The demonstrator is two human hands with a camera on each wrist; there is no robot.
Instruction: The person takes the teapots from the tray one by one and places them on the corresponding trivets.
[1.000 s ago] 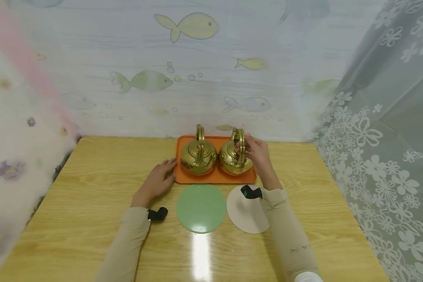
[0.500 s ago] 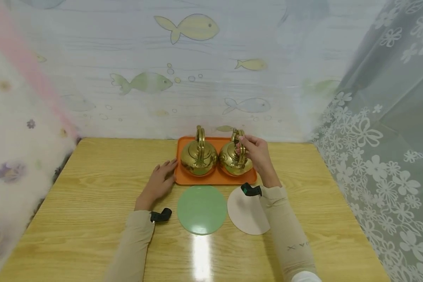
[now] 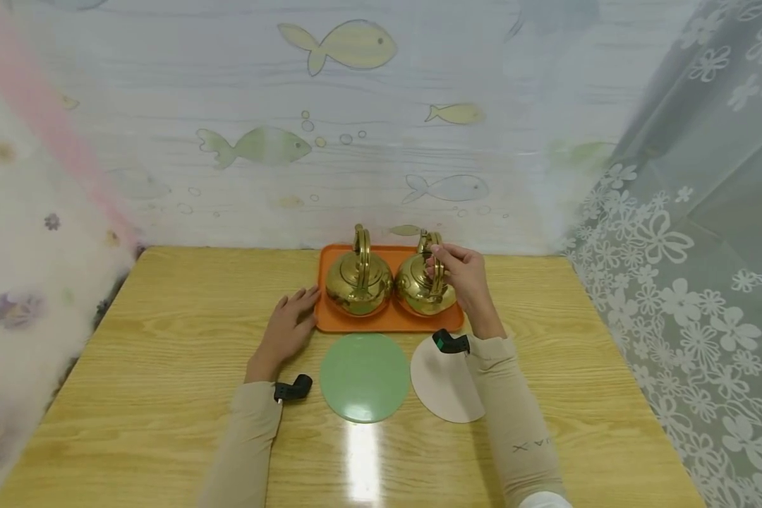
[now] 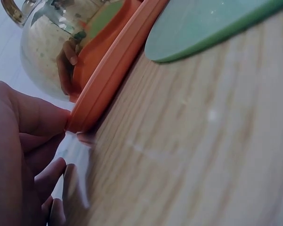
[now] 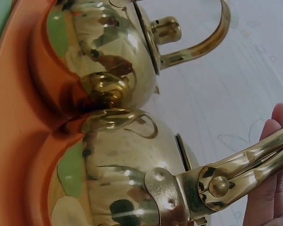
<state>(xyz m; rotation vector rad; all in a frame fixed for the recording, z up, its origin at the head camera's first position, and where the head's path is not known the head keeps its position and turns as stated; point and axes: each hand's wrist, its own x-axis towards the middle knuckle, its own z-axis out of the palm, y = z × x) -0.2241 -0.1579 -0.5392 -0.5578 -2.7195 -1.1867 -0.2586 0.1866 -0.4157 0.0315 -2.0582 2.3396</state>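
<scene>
Two shiny brass kettles stand side by side on an orange tray (image 3: pixel 387 327). The fingers of my right hand (image 3: pixel 470 279) curl through the upright handle of the right kettle (image 3: pixel 413 291), thumb on top; in the right wrist view that handle (image 5: pixel 250 162) crosses in front of the fingers. That kettle's round body sits low on the tray, bulging against the left kettle (image 3: pixel 355 289). My left hand (image 3: pixel 286 328) lies at the tray's left edge. In the left wrist view its thumb tip meets the orange rim (image 4: pixel 96 101), with the other fingers loosely bent below.
In front of the tray lie a flat green disc (image 3: pixel 365 377) and a pale disc (image 3: pixel 441 384), the latter partly under my right forearm. The wooden table (image 3: pixel 165 423) ends at a fish-print cloth (image 3: pixel 349 183) behind. A floral sheer curtain (image 3: pixel 679 303) hangs at right.
My right thumb has come over onto the right kettle's handle. My left wrist has shifted slightly right, its fingers staying at the tray's edge. Kettles, tray and discs keep their places.
</scene>
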